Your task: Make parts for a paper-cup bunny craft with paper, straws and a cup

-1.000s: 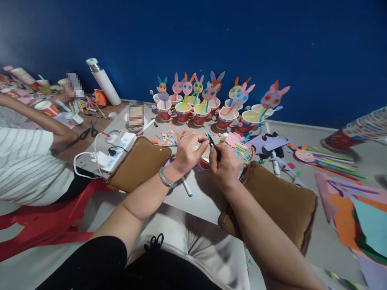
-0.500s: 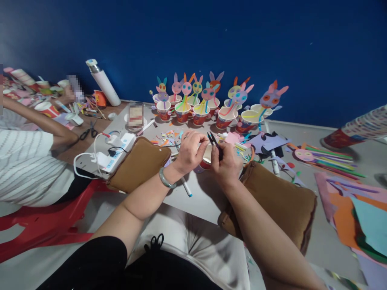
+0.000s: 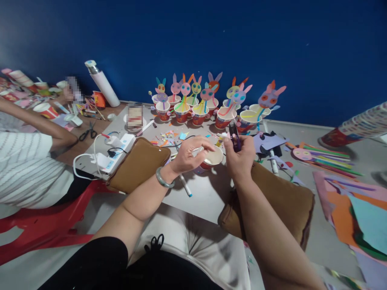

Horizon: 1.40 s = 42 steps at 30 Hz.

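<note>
Below a deep-blue wall, a grey bench carries two brown fabric cushions, the right one lying partly behind the person's right forearm. A leaning stack of nested red-and-white paper cups lies at far right. Red paper cups with cream interiors stand grouped near the wall, holding bright stems topped by long-eared paper heads. The left hand, its fingers loosely bent and parted, hovers over the near side of a single red-and-cream paper cup; what lies at its bottom cannot be made out. Just right of that cup, the right hand grips a dark handheld cutting tool, fingers wrapped around it, tip up. A white blue-tipped marker rests on the bench near the left wrist.
</note>
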### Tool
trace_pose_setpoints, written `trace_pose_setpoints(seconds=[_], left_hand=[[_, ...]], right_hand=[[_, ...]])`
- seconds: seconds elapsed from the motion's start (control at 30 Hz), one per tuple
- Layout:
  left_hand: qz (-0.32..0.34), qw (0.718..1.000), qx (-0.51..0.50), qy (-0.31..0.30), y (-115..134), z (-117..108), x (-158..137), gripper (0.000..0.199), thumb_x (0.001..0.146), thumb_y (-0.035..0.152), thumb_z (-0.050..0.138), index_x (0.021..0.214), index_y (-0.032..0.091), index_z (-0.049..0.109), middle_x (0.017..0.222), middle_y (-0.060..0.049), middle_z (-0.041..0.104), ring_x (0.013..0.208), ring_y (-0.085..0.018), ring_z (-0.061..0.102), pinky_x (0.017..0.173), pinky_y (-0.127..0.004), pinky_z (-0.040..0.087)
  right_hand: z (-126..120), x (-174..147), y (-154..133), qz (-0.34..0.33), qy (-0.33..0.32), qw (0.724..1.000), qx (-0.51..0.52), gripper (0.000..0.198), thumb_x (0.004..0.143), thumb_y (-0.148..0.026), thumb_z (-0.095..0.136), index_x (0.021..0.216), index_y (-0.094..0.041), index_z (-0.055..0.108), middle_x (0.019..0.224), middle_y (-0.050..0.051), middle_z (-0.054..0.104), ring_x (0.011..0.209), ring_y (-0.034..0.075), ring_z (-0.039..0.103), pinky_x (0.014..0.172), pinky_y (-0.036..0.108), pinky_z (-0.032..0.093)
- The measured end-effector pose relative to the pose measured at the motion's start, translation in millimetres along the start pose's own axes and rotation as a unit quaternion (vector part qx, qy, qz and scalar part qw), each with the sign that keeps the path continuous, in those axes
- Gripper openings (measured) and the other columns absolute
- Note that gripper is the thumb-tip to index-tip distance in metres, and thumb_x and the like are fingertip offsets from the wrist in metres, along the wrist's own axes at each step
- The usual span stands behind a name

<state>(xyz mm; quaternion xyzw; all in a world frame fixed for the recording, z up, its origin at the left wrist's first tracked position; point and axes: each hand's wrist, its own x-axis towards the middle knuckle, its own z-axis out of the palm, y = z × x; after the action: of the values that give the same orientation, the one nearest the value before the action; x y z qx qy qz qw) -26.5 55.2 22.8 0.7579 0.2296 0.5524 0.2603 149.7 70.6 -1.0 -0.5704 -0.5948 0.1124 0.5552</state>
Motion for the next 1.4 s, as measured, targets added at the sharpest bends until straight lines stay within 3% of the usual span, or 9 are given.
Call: trace_pose_setpoints(seconds=[0.2,0.43,0.57,0.87,1.0,1.13,1.23,1.33,1.4], left_hand=[[-0.108,0.987,-0.111,0.034,-12.0,-4.1,-2.3,0.03,0.092,0.034,0.043,0.067,0.02,0.053,0.07,-0.004,0.062,0.072,-0.015,0.061,0.073,-0.034,0.051],[-0.203,0.959,-0.169,0.104,-20.7,-2.3,0.6,0.032,0.091,0.051,0.056,0.089,0.019,0.063,0.069,0.001,0.061,0.066,-0.01,0.058,0.071,-0.028,0.05],[-0.223,0.945,-0.209,0.114,-21.2,-1.5,1.3,0.033,0.084,0.052,0.066,0.084,0.019,0.066,0.067,0.002,0.061,0.061,-0.008,0.055,0.067,-0.027,0.049],[-0.254,0.909,-0.306,0.127,-17.7,-0.6,4.9,0.035,0.084,0.05,0.066,0.091,0.016,0.069,0.07,-0.001,0.064,0.061,-0.009,0.058,0.061,-0.027,0.049],[-0.259,0.912,-0.29,0.128,-15.1,-0.2,5.6,0.035,0.079,0.048,0.072,0.087,0.015,0.062,0.067,0.002,0.06,0.059,-0.006,0.056,0.059,-0.022,0.046],[-0.227,0.943,-0.207,0.124,-12.3,10.0,1.4,0.044,0.07,0.043,0.082,0.08,0.019,0.047,0.067,0.007,0.055,0.058,-0.005,0.053,0.06,-0.02,0.044],[-0.175,0.975,-0.092,0.1,5.1,21.4,-3.1,0.035,0.081,0.045,0.071,0.079,0.018,0.05,0.071,0.004,0.056,0.064,-0.006,0.052,0.062,-0.021,0.044],[-0.036,0.998,0.037,-0.048,35.9,28.5,-13.3,0.023,0.09,0.039,0.062,0.082,0.018,0.058,0.074,0.0,0.065,0.068,-0.008,0.057,0.07,-0.024,0.045],[0.104,0.979,0.077,-0.16,55.8,29.1,-29.2,0.019,0.094,0.032,0.057,0.082,0.019,0.062,0.075,0.0,0.069,0.07,-0.009,0.061,0.077,-0.026,0.045]], right_hand=[[2.6,1.1,5.8,0.083,-0.103,0.988,0.081,0.032,0.07,-0.038,0.073,0.08,-0.022,0.047,0.061,-0.008,0.048,0.053,0.009,0.041,0.053,0.025,0.035],[4.2,-1.5,7.1,0.111,-0.171,0.976,0.077,0.028,0.063,-0.027,0.07,0.079,-0.022,0.047,0.058,-0.009,0.045,0.051,0.01,0.039,0.054,0.027,0.037],[5.3,-1.8,9.6,0.113,-0.16,0.977,0.09,0.024,0.063,-0.024,0.066,0.079,-0.022,0.048,0.06,-0.008,0.046,0.053,0.01,0.04,0.055,0.027,0.037],[7.8,-1.5,12.2,0.128,-0.086,0.979,0.131,0.022,0.064,-0.025,0.066,0.079,-0.021,0.05,0.063,-0.007,0.047,0.057,0.01,0.041,0.057,0.026,0.036],[7.2,-2.0,11.3,0.126,-0.069,0.981,0.132,0.021,0.066,-0.026,0.065,0.081,-0.021,0.051,0.067,-0.006,0.049,0.059,0.01,0.042,0.059,0.026,0.037],[7.7,-2.3,12.0,0.123,-0.059,0.982,0.131,0.021,0.066,-0.026,0.065,0.08,-0.021,0.05,0.066,-0.006,0.047,0.058,0.011,0.041,0.059,0.027,0.036],[8.1,-1.5,12.2,0.115,-0.054,0.986,0.104,0.019,0.065,-0.024,0.063,0.079,-0.021,0.051,0.065,-0.007,0.047,0.057,0.01,0.04,0.058,0.027,0.035],[8.1,-0.3,11.8,0.111,-0.05,0.989,0.086,0.017,0.065,-0.024,0.061,0.077,-0.021,0.05,0.064,-0.007,0.048,0.057,0.01,0.04,0.058,0.027,0.035],[8.4,0.2,11.7,0.113,-0.044,0.989,0.089,0.017,0.064,-0.025,0.062,0.077,-0.021,0.051,0.064,-0.007,0.048,0.057,0.01,0.04,0.058,0.027,0.036]])
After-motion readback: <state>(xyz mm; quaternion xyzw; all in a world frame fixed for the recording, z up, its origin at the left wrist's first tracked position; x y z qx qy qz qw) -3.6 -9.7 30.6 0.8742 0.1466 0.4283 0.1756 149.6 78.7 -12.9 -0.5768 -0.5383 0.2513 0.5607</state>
